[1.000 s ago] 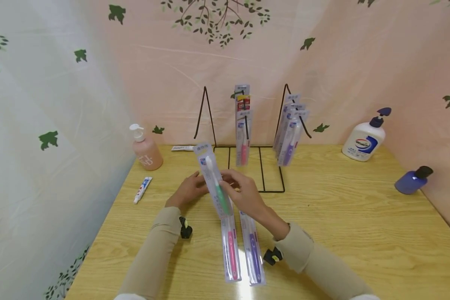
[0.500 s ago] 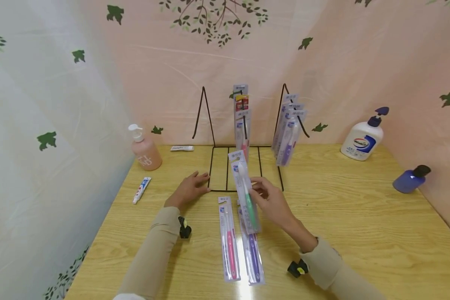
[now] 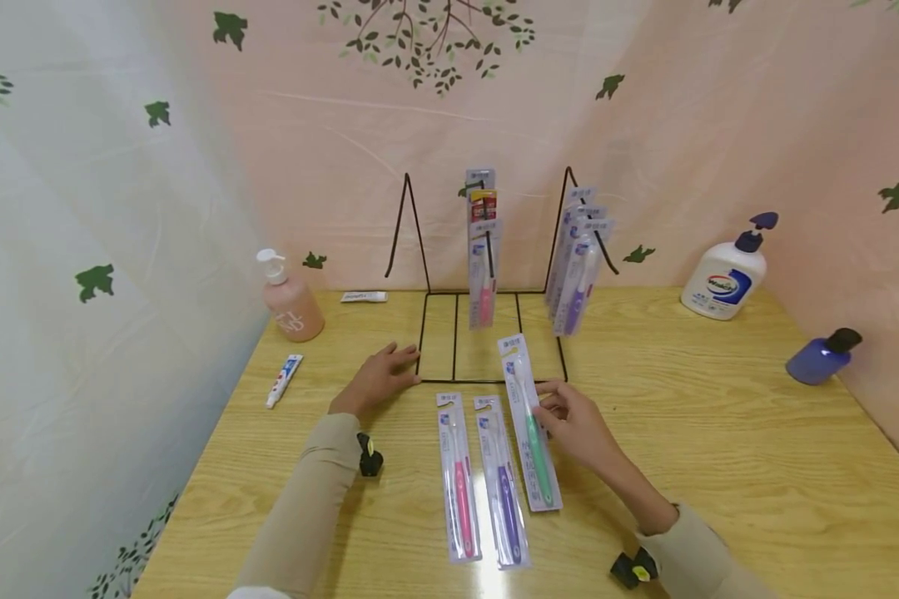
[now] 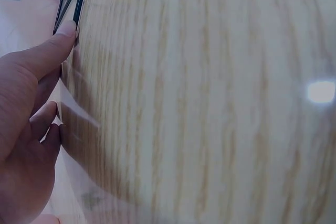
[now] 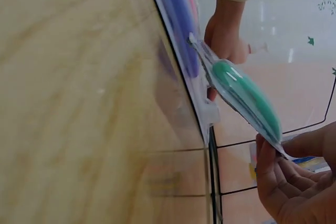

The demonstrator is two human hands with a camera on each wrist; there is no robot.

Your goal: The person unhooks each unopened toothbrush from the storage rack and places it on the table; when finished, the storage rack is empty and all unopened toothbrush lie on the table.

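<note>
My right hand (image 3: 580, 424) pinches the edge of a packaged green toothbrush (image 3: 537, 449) between thumb and fingers. In the right wrist view that toothbrush pack (image 5: 249, 98) is tilted, its upper part raised off the tabletop. To its left lie a packaged purple toothbrush (image 3: 505, 503) and a packaged pink toothbrush (image 3: 460, 499), side by side on the table. My left hand (image 3: 378, 383) rests beside the front left corner of a black wire display rack (image 3: 454, 341), fingers extended. Its thumb (image 4: 63, 30) meets the rack's wire in the left wrist view.
Packaged toothbrushes (image 3: 485, 291) hang on the rack's middle hook, and purple ones (image 3: 575, 291) on the right hook. A pink pump bottle (image 3: 295, 308) and toothpaste tubes (image 3: 284, 381) stand or lie left; a white pump bottle (image 3: 725, 279) and blue bottle (image 3: 818, 362) are right.
My right hand has carried the green toothbrush pack rightward and down, from beside the left hand to right of the purple one. The left hand stays by the rack corner.
</note>
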